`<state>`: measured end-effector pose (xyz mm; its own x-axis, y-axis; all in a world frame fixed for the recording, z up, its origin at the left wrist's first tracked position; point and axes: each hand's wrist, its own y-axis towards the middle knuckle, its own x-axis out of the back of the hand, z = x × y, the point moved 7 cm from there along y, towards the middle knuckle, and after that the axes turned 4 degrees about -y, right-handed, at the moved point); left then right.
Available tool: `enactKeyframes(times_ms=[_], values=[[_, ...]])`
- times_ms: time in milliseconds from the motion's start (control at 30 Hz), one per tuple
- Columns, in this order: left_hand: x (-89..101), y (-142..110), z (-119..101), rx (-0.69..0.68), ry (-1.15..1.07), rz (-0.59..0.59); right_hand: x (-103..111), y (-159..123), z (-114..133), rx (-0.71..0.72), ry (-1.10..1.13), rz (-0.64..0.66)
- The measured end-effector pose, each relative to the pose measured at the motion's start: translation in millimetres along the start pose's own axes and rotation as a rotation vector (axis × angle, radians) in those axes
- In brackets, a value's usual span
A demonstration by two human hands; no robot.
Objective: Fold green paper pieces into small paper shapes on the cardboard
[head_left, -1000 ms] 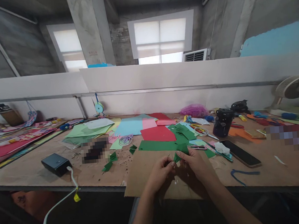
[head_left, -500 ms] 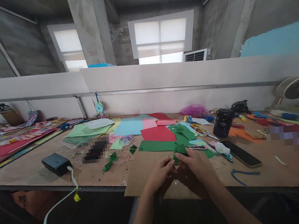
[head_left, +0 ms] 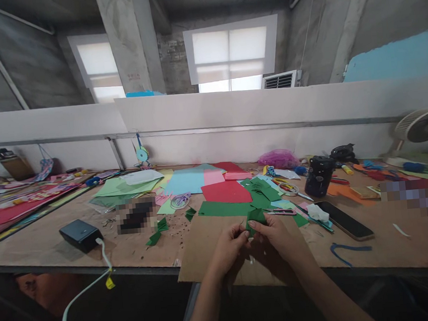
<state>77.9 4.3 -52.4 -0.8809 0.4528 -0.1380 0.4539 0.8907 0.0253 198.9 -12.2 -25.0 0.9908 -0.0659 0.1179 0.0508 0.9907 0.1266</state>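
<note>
A small folded piece of green paper is held between my two hands, above a brown cardboard sheet. My right hand pinches it from the right, thumb across its front. At its lower left edge, the fingertips of my left hand are closed on it. Just beyond lies a flat green paper strip. More green pieces are heaped behind my right hand, beside a pair of scissors. Small folded green pieces rest to the left.
Red paper and light blue paper lie farther back. A black box with a white cable stands left. On the right are a phone, a crumpled tissue, a dark cup and a blue strip.
The green paper has tilted and dropped slightly between my fingers. Both hands have shifted only a little and keep their hold.
</note>
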Motion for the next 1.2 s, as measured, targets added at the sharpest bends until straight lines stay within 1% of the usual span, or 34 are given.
enactKeyframes(times_ms=[100, 167, 233, 333, 400, 467, 567, 633, 700, 800, 867, 933, 1033, 1100, 1133, 1200], values=[[0.0, 1, 2, -0.006, -0.017, 0.005, 2, -5, 8, -0.033, -0.054, -0.053], [1.2, 1, 2, -0.008, -0.028, -0.002, 1, -8, 10, -0.066, -0.063, -0.053], [3.0, 1, 1, -0.03, -0.007, -0.01, -5, -9, 10, -0.082, -0.02, 0.015], [6.5, 3, 1, -0.068, 0.061, -0.025, -14, -8, 9, -0.067, 0.047, 0.134], [7.9, 4, 4, -0.072, 0.089, -0.022, -14, -8, 7, -0.075, 0.044, 0.134], [7.6, 4, 5, -0.077, 0.093, -0.003, -12, -7, 3, -0.093, 0.048, 0.094], [5.5, 3, 2, -0.1, 0.09, 0.031, -10, -5, -1, -0.084, 0.12, 0.053], [3.5, 1, -1, -0.093, 0.097, 0.051, -4, -1, -7, -0.071, 0.152, -0.008], [1.6, 0, -1, -0.062, 0.098, 0.069, 6, 5, -14, -0.05, 0.173, -0.098], [3.0, 0, 1, -0.008, 0.087, 0.046, 23, 14, -21, 0.017, 0.258, -0.234], [7.0, 1, 1, -0.009, 0.075, -0.003, 30, 17, -21, 0.047, 0.292, -0.28], [11.2, 3, 0, -0.031, 0.057, -0.049, 28, 16, -19, 0.021, 0.28, -0.24], [13.5, 5, 2, -0.03, 0.029, -0.072, 12, 10, -13, -0.05, 0.202, -0.06], [13.1, 5, 3, -0.014, 0.03, -0.076, 2, 6, -9, -0.044, 0.17, 0.042], [12.7, 5, 4, -0.005, 0.035, -0.079, -2, 4, -8, -0.036, 0.164, 0.07], [10.9, 5, 5, 0.01, 0.038, -0.073, -4, 3, -9, -0.042, 0.154, 0.075]])
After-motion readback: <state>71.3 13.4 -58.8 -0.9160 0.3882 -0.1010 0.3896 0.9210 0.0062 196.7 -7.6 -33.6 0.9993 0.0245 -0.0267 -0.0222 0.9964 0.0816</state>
